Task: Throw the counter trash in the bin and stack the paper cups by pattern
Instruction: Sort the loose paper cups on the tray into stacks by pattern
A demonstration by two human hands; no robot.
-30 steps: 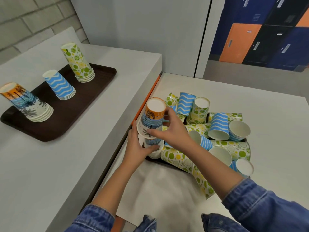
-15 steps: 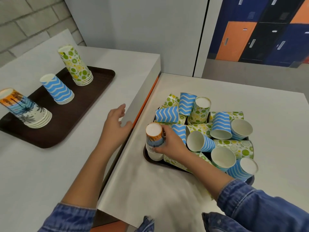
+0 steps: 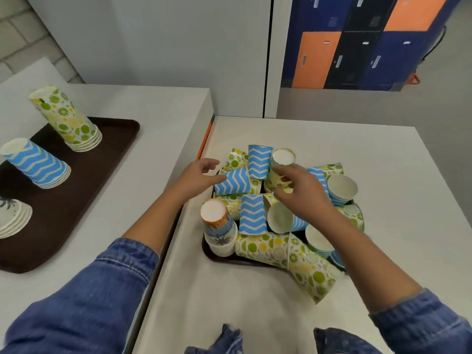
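A dark tray on the lower table holds a jumble of paper cups. At its front left corner stands a short upside-down stack of palm-pattern cups, with no hand on it. My left hand reaches in with straight fingers, the thumb next to a lying blue zigzag cup. My right hand hovers with fingers spread, index finger and thumb on either side of an upside-down lime-pattern cup. Several more zigzag and lime cups lie around them, some under my right arm.
A second brown tray on the higher counter to the left carries three sorted upside-down stacks: lime, blue zigzag and palm. A step and gap separate the two surfaces. Lockers stand at the back right.
My right hand let go of the palm stack, which now stands on the tray corner, and moved back to the lime cup. My left hand swung from the counter edge toward the zigzag cup.
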